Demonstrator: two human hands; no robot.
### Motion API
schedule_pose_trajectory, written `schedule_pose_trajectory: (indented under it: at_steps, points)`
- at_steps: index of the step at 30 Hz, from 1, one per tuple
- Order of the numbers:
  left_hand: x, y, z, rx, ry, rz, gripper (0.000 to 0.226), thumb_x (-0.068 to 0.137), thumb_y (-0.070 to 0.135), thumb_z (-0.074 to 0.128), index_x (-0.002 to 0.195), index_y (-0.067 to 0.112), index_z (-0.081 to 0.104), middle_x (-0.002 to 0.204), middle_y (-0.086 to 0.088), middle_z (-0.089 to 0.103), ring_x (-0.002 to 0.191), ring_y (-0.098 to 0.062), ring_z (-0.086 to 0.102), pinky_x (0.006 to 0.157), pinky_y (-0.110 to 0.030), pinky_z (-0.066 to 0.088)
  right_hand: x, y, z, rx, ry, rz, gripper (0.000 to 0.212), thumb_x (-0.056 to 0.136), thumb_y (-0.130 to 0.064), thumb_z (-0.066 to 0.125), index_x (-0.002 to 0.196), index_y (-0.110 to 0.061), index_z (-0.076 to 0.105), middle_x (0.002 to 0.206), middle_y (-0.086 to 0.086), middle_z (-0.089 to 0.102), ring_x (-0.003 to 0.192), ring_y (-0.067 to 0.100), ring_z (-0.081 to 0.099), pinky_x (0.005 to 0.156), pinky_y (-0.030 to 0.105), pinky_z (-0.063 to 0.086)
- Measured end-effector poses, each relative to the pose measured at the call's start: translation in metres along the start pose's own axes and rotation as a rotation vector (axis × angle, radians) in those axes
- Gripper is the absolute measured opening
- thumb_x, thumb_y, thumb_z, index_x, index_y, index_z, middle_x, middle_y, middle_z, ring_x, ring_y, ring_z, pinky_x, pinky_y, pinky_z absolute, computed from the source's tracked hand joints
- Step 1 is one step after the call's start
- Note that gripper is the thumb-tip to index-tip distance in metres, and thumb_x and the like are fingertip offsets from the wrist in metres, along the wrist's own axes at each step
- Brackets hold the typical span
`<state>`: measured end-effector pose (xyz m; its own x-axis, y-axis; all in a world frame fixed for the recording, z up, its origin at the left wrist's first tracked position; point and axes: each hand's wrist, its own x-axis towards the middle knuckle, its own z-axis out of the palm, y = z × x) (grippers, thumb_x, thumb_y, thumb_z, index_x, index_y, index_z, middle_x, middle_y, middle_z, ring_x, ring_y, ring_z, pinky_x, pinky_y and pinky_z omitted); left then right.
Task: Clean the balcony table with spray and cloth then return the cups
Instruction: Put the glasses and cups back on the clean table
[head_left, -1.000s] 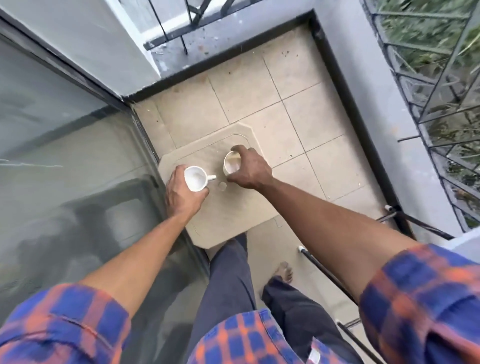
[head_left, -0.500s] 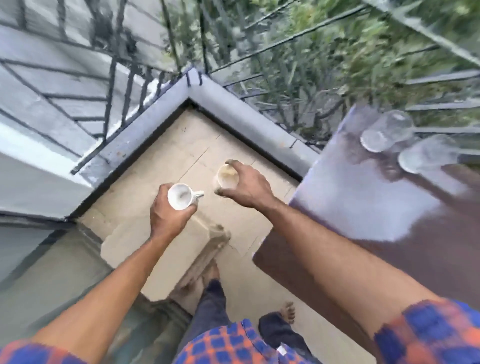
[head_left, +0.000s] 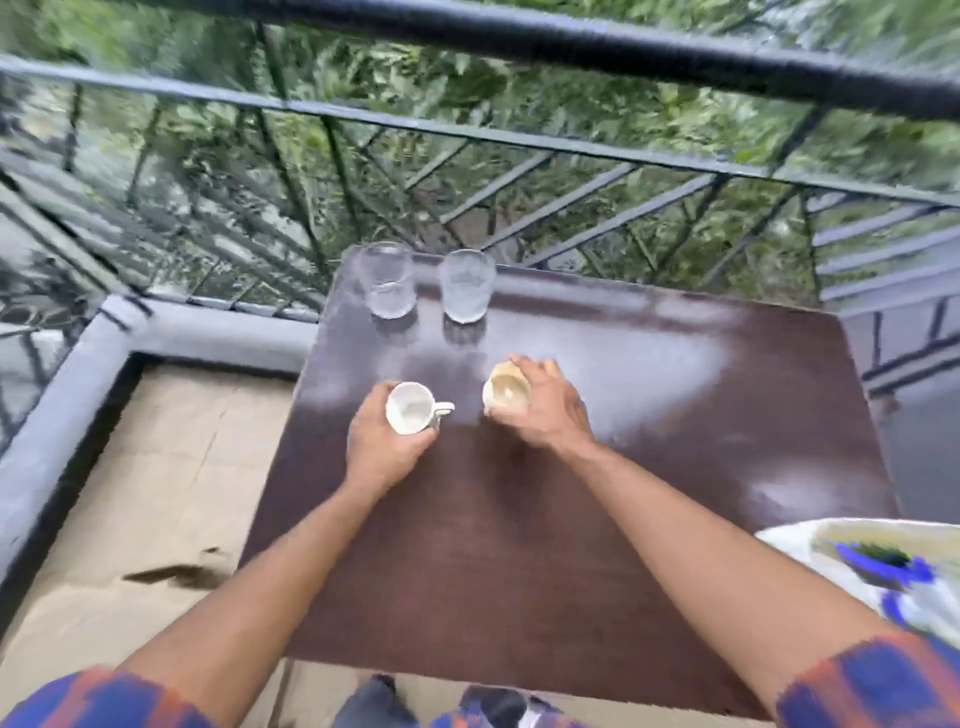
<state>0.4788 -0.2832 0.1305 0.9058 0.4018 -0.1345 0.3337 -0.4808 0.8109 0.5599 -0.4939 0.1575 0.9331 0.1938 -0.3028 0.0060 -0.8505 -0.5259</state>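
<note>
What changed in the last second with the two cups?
Both cups left the low stone slab and were carried across to the dark table. The left hand holds the white cup and the right hand the cream cup near its middle, short of the two glasses; whether they touch down is unclear. Grips unchanged; glasses stayed put.

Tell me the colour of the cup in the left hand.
The cup is white, seen in the head view.

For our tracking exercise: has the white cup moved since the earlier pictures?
Yes. Held by the left hand, the white cup went from beside the table to over its top.
</note>
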Motion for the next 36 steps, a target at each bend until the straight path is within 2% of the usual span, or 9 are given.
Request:
schedule_pose_trajectory:
  at_steps: [9, 13, 16, 19, 23, 26, 29, 33, 36]
  points:
    - [0.071, 0.086, 0.134, 0.049, -0.215, 0.156, 0.045, 0.068, 0.026, 0.087, 0.105, 0.025, 0.061, 0.099, 0.009, 0.067, 0.093, -0.011, 0.059, 0.079, -0.019, 0.037, 0.063, 0.111, -0.064, 0.103, 0.189, 0.216, 0.075, 0.072, -0.047, 0.079, 0.14, -0.041, 0.049, 0.125, -0.001, 0.051, 0.119, 0.029, 0.057, 0.097, 0.037, 0.048]
    - [0.115, 0.102, 0.17, 0.025, -0.256, 0.146, 0.054, 0.06, 0.041, 0.079, 0.108, 0.023, 0.062, 0.104, 0.004, 0.069, 0.1, -0.018, 0.063, 0.086, -0.027, 0.044, 0.099, 0.128, -0.072, 0.116, 0.247, 0.26, 0.083, 0.072, -0.049, 0.077, 0.147, -0.045, 0.042, 0.134, -0.001, 0.049, 0.128, 0.027, 0.05, 0.105, 0.038, 0.044]
    - [0.14, 0.108, 0.186, -0.022, -0.226, 0.135, 0.068, 0.054, 0.051, 0.07, 0.114, 0.021, 0.061, 0.109, 0.005, 0.068, 0.104, -0.016, 0.062, 0.093, -0.028, 0.045, 0.125, 0.132, -0.077, 0.129, 0.251, 0.26, 0.082, 0.076, -0.047, 0.076, 0.149, -0.048, 0.039, 0.136, -0.002, 0.047, 0.132, 0.026, 0.045, 0.106, 0.039, 0.042]
    - [0.154, 0.105, 0.193, -0.049, -0.195, 0.132, 0.071, 0.056, 0.043, 0.073, 0.122, 0.019, 0.058, 0.115, 0.003, 0.067, 0.109, -0.016, 0.061, 0.096, -0.025, 0.043, 0.143, 0.134, -0.08, 0.152, 0.265, 0.246, 0.083, 0.075, -0.044, 0.075, 0.15, -0.047, 0.04, 0.128, -0.003, 0.049, 0.127, 0.027, 0.048, 0.1, 0.039, 0.045]
    - [0.159, 0.1, 0.197, -0.01, -0.179, 0.154, 0.076, 0.061, 0.036, 0.076, 0.132, 0.019, 0.052, 0.125, -0.001, 0.064, 0.12, -0.022, 0.058, 0.105, -0.037, 0.044, 0.148, 0.14, -0.075, 0.124, 0.231, 0.257, 0.087, 0.077, -0.042, 0.076, 0.153, -0.047, 0.034, 0.134, -0.003, 0.047, 0.13, 0.027, 0.043, 0.1, 0.04, 0.044]
    - [0.156, 0.098, 0.199, -0.014, -0.159, 0.137, 0.085, 0.067, 0.028, 0.081, 0.143, 0.016, 0.044, 0.135, -0.007, 0.059, 0.127, -0.024, 0.054, 0.109, -0.037, 0.042, 0.145, 0.143, -0.073, 0.087, 0.18, 0.245, 0.104, 0.074, -0.043, 0.081, 0.157, -0.048, 0.017, 0.146, -0.004, 0.044, 0.134, 0.027, 0.039, 0.104, 0.042, 0.041]
    - [0.149, 0.097, 0.198, -0.001, -0.142, 0.148, 0.094, 0.066, 0.028, 0.082, 0.148, 0.014, 0.038, 0.142, -0.008, 0.052, 0.132, -0.028, 0.049, 0.112, -0.037, 0.037, 0.14, 0.146, -0.076, 0.108, 0.164, 0.223, 0.122, 0.067, -0.04, 0.087, 0.157, -0.05, 0.005, 0.147, -0.001, 0.045, 0.134, 0.03, 0.041, 0.105, 0.046, 0.044]
    - [0.126, 0.103, 0.192, 0.043, -0.073, 0.124, 0.101, 0.064, 0.033, 0.084, 0.15, 0.014, 0.035, 0.144, -0.011, 0.047, 0.136, -0.031, 0.041, 0.115, -0.043, 0.031, 0.13, 0.151, -0.094, 0.094, 0.145, 0.222, 0.124, 0.063, -0.034, 0.089, 0.157, -0.048, 0.01, 0.145, 0.003, 0.048, 0.137, 0.031, 0.042, 0.105, 0.046, 0.044]
    - [0.097, 0.109, 0.182, 0.023, -0.016, 0.135, 0.089, 0.071, 0.034, 0.081, 0.147, 0.013, 0.04, 0.14, -0.011, 0.048, 0.132, -0.031, 0.042, 0.11, -0.033, 0.029, 0.115, 0.158, -0.123, 0.07, 0.12, 0.204, 0.113, 0.068, -0.031, 0.084, 0.157, -0.044, 0.017, 0.149, 0.007, 0.045, 0.137, 0.032, 0.044, 0.106, 0.045, 0.044]
